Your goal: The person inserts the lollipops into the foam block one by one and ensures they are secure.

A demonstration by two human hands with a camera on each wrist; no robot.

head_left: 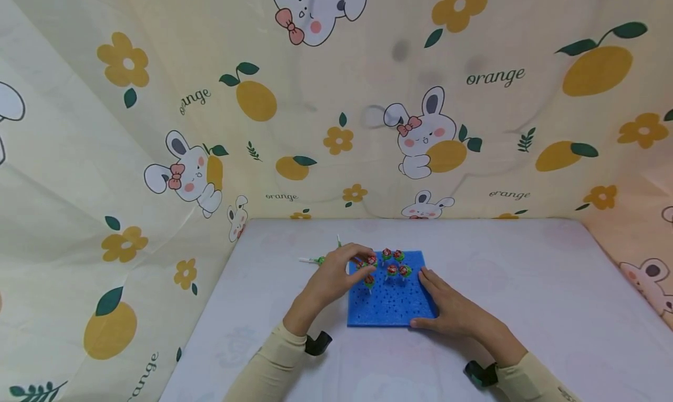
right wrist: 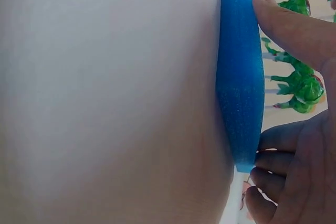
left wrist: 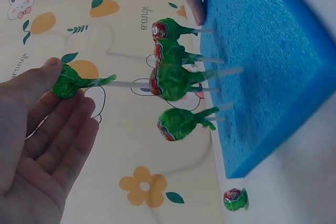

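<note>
Between thumb and forefinger, my left hand [head_left: 336, 276] pinches a lollipop [left wrist: 67, 81] in a green and red wrapper by its head. Its white stick points toward the blue foam board [head_left: 386, 315] and lies partly behind another lollipop in the left wrist view. Several wrapped lollipops [head_left: 392, 270] stand with their sticks in the board, whose top is dotted with small holes. My right hand [head_left: 454, 311] holds the board's near right corner, thumb at the front edge and fingers [right wrist: 281, 162] along the right side.
Loose lollipops [head_left: 319, 260] lie on the white-covered table [head_left: 273, 308] left of the board, partly behind my left hand. A cloth [head_left: 326, 98] printed with rabbits and oranges hangs behind the table and on both sides.
</note>
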